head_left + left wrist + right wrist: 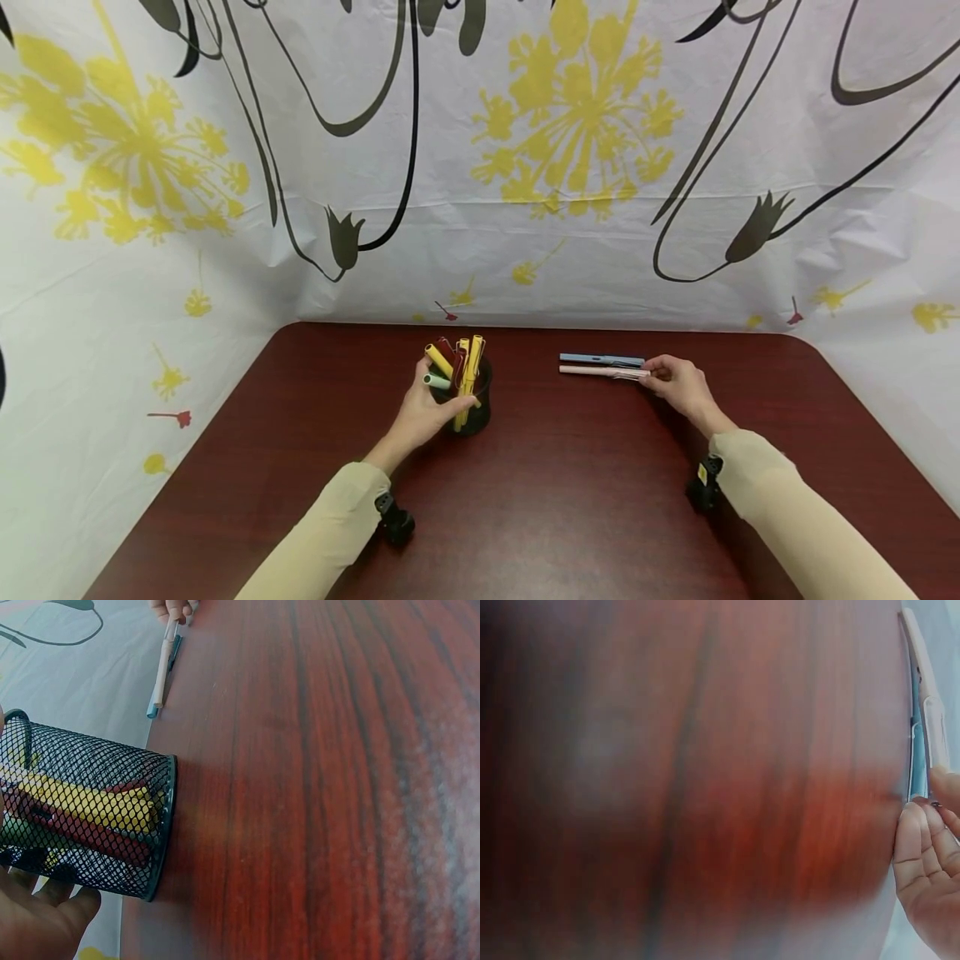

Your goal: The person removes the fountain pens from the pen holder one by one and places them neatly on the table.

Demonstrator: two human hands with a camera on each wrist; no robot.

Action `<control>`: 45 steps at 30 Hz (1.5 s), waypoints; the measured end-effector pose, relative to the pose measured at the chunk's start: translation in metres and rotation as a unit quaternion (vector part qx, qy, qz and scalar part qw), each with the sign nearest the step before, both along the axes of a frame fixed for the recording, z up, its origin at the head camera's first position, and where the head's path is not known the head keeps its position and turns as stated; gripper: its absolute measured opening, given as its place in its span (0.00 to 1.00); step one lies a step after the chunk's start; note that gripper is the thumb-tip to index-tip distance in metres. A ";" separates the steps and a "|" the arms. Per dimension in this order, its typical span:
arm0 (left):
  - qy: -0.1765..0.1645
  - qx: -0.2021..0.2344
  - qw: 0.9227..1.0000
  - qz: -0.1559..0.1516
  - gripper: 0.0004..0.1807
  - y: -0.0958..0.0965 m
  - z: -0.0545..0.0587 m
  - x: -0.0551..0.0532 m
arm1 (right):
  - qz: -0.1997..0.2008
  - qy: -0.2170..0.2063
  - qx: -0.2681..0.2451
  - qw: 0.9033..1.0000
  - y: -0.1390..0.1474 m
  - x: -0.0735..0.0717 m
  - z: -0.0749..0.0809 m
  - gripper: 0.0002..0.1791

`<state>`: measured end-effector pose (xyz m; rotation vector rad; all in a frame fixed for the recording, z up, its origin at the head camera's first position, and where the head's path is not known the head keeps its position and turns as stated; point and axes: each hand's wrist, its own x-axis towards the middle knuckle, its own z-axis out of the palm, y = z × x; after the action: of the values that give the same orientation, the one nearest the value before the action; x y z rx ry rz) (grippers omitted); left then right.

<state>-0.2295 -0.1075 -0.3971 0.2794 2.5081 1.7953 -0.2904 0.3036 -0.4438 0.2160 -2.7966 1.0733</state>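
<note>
My left hand (420,417) grips a black mesh pen cup (482,408) from its left side, fingers behind and thumb across the front. Several yellow pens (472,367), dark red pens and a pale green pen (436,382) stand in the cup. Through the mesh (90,814), the left wrist view shows their lower ends. To the right, a pale pink pen (588,370) and a blue pen (592,359) lie side by side. At their right end, my right hand (682,390) pinches the pink pen (917,656) between thumb and fingers. The blue pen (916,754) is partly hidden behind it.
Everything is on a dark red wood-grain table (525,500) with rounded far corners. Behind it hangs a white cloth (450,175) with yellow and grey plant prints. Each wrist carries a small black camera (395,518).
</note>
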 end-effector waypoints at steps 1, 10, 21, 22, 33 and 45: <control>-0.001 -0.001 1.000 0.000 0.50 0.000 0.000 0.000 | 0.003 0.003 0.008 1.000 0.000 -0.001 0.000 0.13; -0.005 -0.003 1.000 0.006 0.50 0.001 0.001 0.000 | 0.019 0.026 0.054 0.998 -0.001 -0.006 0.000 0.10; 0.001 0.001 1.000 -0.002 0.49 0.000 0.000 0.000 | 0.027 0.026 0.077 0.996 -0.001 -0.008 -0.001 0.09; 0.001 0.000 1.000 -0.001 0.49 0.000 0.000 0.000 | 0.027 0.028 0.079 0.996 -0.001 -0.008 -0.001 0.08; -0.001 0.000 1.000 -0.001 0.50 0.000 0.000 0.000 | 0.022 0.036 0.086 0.995 -0.002 -0.010 -0.001 0.08; -0.010 -0.002 1.000 0.004 0.50 0.000 0.000 0.000 | 0.020 0.029 0.069 0.997 -0.003 -0.006 0.000 0.09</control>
<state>-0.2297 -0.1078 -0.3972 0.2513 2.5025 1.7862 -0.2961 0.3004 -0.4434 0.3157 -2.8273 0.8666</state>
